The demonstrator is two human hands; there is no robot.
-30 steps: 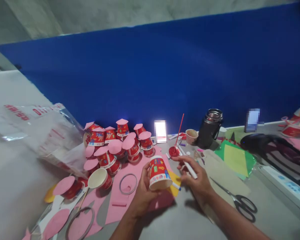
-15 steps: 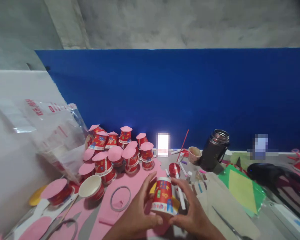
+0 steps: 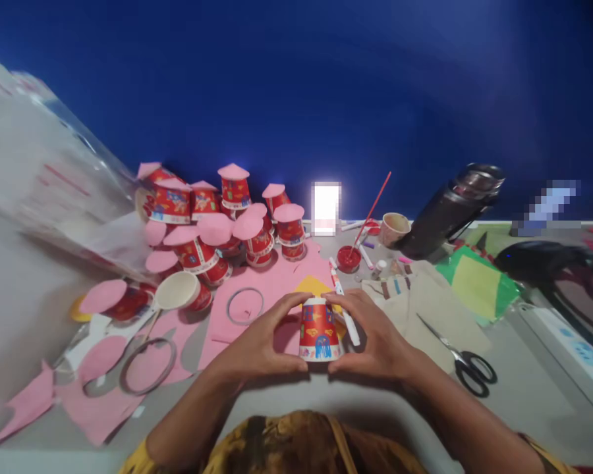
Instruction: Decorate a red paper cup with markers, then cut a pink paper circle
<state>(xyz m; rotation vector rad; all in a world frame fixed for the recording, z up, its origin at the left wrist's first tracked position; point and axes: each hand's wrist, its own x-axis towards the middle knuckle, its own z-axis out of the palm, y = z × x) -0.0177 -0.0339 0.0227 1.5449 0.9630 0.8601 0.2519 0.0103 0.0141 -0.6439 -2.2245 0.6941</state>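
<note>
A red paper cup (image 3: 319,329) with painted blue and yellow marks stands upside down between my two hands, its white base at the top. My left hand (image 3: 269,336) grips it from the left, fingertips at the top and thumb by the rim. From the other side my right hand (image 3: 370,332) holds it the same way. A white marker (image 3: 348,322) lies beside the right fingers, and yellow paper (image 3: 312,286) lies behind the cup. To the left, a grey ring (image 3: 246,306) rests on pink paper (image 3: 286,280).
Several red cups with pink paper tops (image 3: 250,227) are stacked at the back left, near an open white cup (image 3: 178,290). A red paint pot (image 3: 348,259) holds a thin stick. Scissors (image 3: 467,365) and a cloth (image 3: 425,309) lie right; a black flask (image 3: 445,217) stands behind.
The view has tilted down, showing more table and my forearms. The paper cup, tilted before, is now upright on its rim, still between both hands.
</note>
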